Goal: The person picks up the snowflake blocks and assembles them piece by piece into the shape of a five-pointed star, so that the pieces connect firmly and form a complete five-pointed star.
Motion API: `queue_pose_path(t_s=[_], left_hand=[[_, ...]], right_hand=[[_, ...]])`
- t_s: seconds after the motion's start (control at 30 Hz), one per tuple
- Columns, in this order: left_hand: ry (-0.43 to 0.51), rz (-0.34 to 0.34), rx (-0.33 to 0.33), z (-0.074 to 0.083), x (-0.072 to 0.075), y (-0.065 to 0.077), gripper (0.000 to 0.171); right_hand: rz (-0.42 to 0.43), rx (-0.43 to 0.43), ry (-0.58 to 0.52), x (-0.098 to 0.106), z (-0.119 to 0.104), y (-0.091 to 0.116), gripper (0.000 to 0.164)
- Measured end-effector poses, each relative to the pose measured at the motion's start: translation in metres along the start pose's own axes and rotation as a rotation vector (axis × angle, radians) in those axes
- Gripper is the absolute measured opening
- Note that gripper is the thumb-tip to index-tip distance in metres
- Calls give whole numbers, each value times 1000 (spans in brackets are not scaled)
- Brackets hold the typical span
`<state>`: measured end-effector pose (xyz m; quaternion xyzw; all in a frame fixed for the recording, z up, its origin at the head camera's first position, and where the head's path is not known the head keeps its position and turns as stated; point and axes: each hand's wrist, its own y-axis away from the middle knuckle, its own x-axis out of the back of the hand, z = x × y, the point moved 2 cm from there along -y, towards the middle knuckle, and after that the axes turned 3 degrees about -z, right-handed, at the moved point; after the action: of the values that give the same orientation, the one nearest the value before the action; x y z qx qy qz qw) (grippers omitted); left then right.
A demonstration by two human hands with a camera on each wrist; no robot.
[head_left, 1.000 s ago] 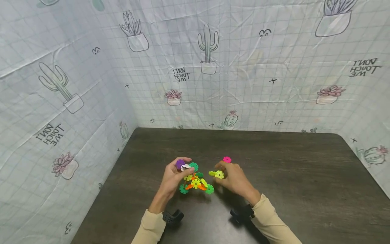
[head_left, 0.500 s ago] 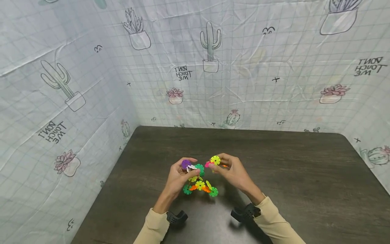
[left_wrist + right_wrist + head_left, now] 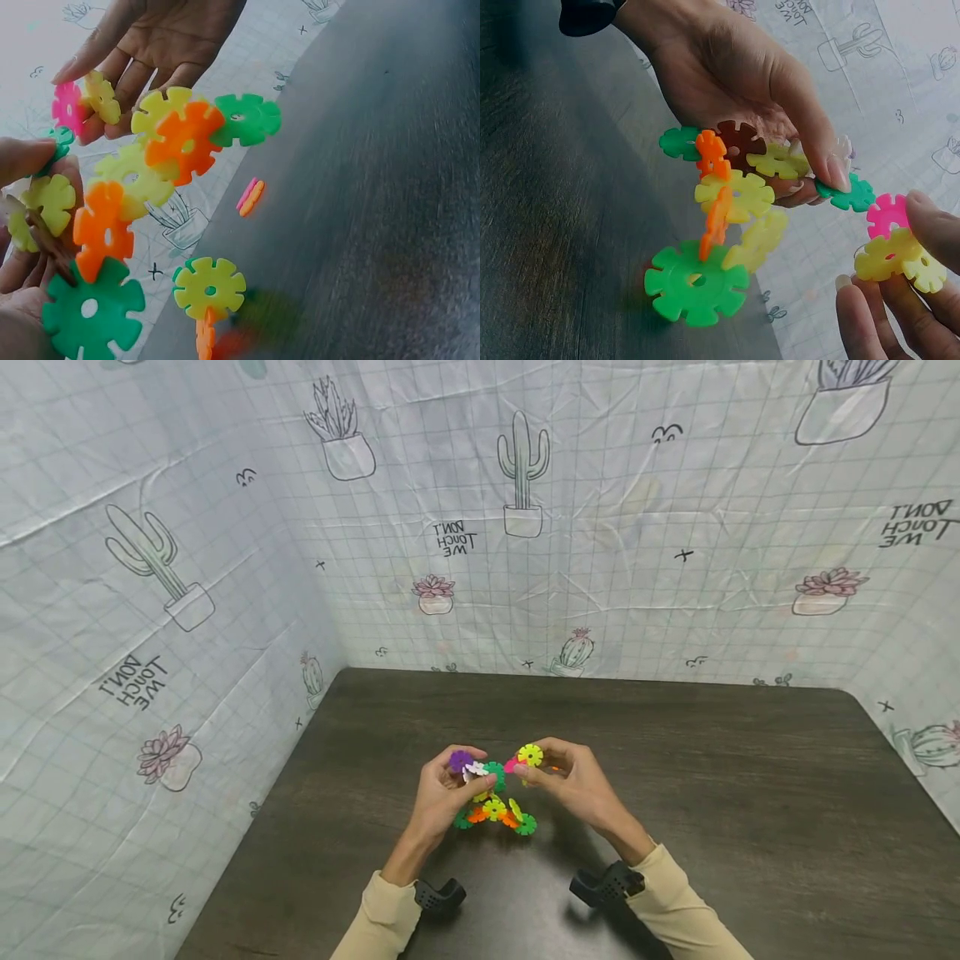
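My left hand (image 3: 435, 793) holds a figure built from slotted flower-shaped plastic discs, its thumb pressing a green disc (image 3: 853, 193) against the fingers. Purple (image 3: 461, 761) and white discs show at its upper end. Below hang linked orange (image 3: 105, 229), yellow (image 3: 133, 178) and green (image 3: 697, 283) discs, with a brown disc (image 3: 739, 146) among them. My right hand (image 3: 581, 781) pinches a smaller piece between thumb and fingers: a pink disc (image 3: 887, 215) joined to yellow discs (image 3: 889, 255). The pink disc's edge is right at the green disc under the left thumb.
An orange-and-pink disc piece (image 3: 251, 197) lies on the dark wooden table (image 3: 712, 777) beyond the hands. A grid-patterned cloth (image 3: 600, 560) printed with cacti stands round the back and sides. Black camera mounts (image 3: 440, 896) sit at both wrists.
My right hand has moved up and left, turning its piece so the pink disc faces the left hand's green one. The built figure's lower end has risen slightly over the last half second.
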<state>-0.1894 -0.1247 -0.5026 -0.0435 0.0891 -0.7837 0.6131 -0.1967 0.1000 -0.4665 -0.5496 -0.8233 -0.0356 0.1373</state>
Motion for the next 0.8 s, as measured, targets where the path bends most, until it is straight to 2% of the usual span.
queue_pose_path(t_s=[0.3, 0.53, 0.8], left_hand=[[-10, 3, -16, 2, 0, 1, 37], [-18, 12, -26, 4, 0, 2, 36], [-22, 14, -74, 5, -1, 1, 37]], right_hand=[[-11, -7, -19, 3, -3, 2, 33], [0, 12, 37, 4, -5, 3, 32], [30, 34, 45, 3, -7, 3, 33]])
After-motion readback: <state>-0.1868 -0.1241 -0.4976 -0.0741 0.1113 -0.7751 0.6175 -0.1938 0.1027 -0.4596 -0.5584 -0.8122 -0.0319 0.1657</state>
